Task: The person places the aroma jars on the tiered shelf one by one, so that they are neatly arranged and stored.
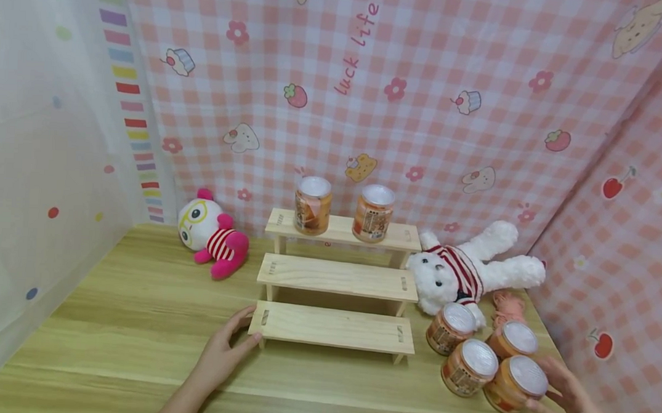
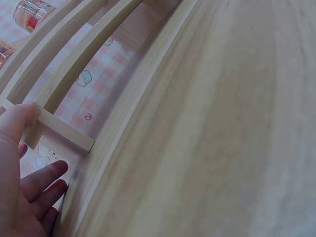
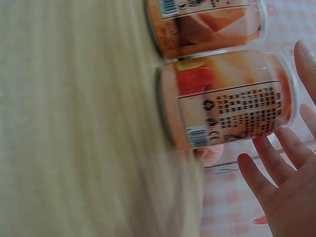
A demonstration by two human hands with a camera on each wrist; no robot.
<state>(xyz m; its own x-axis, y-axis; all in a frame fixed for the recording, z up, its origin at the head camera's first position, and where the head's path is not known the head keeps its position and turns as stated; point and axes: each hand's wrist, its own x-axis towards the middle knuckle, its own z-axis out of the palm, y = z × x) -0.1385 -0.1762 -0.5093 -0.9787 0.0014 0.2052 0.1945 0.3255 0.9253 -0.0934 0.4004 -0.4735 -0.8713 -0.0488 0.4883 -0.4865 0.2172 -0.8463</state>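
A three-tier wooden display stand (image 1: 331,326) stands mid-table. At the left end of its lowest tier is my left hand (image 1: 226,351), thumb at the front corner and fingers behind; the left wrist view shows the thumb (image 2: 19,118) on the wood while the lower fingers spread loose. Four-sided grouping aside, several lidded jars of orange fruit cluster at the right. The nearest right jar (image 1: 514,387) has my right hand (image 1: 574,405) beside it. In the right wrist view, spread fingers (image 3: 269,163) reach around this labelled jar (image 3: 232,108), the thumb near its lid.
Two similar jars, one left (image 1: 313,209) and one right (image 1: 373,216), stand on the top tier. A pink-and-white plush toy (image 1: 213,235) lies at the back left. A white plush toy (image 1: 461,267) lies right of the stand, near a pink bundle (image 1: 508,308). Checked cloth (image 1: 323,126) hangs behind.
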